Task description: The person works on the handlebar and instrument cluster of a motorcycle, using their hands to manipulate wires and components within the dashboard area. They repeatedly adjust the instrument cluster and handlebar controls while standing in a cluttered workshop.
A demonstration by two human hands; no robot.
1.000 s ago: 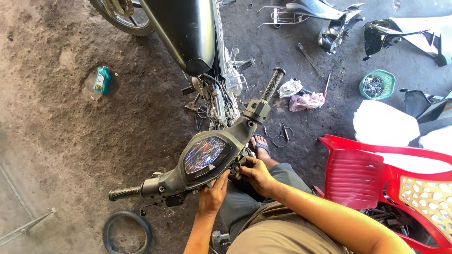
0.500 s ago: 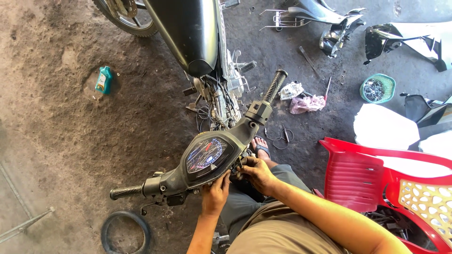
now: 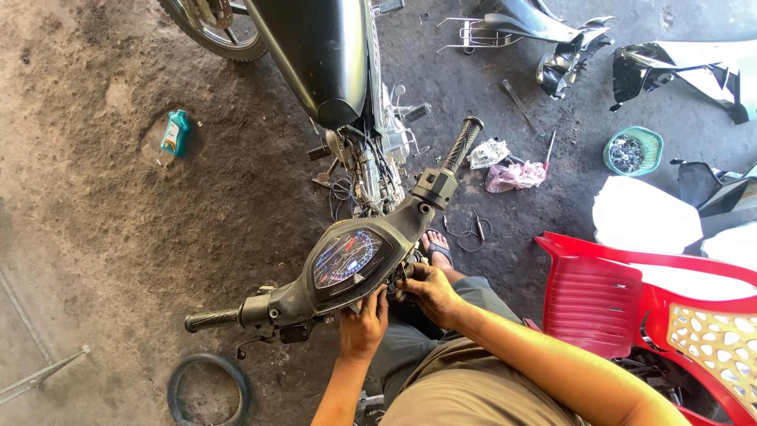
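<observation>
A stripped motorbike stands in front of me, with its black handlebar unit and coloured speedometer dial turned toward me. My left hand presses against the underside of the unit, just below the dial. My right hand is curled on the near side of the unit beside the dial, fingers tucked in against it; what they pinch is hidden. The black seat and exposed frame with wires lie beyond.
A red plastic chair stands close at my right. A teal bottle lies on the dirt at left, a tyre at the lower left. A green basket of small parts, a pink rag and body panels lie at right.
My view has shifted slightly. Both hands stay at the underside of the handlebar unit, with only small finger movement.
</observation>
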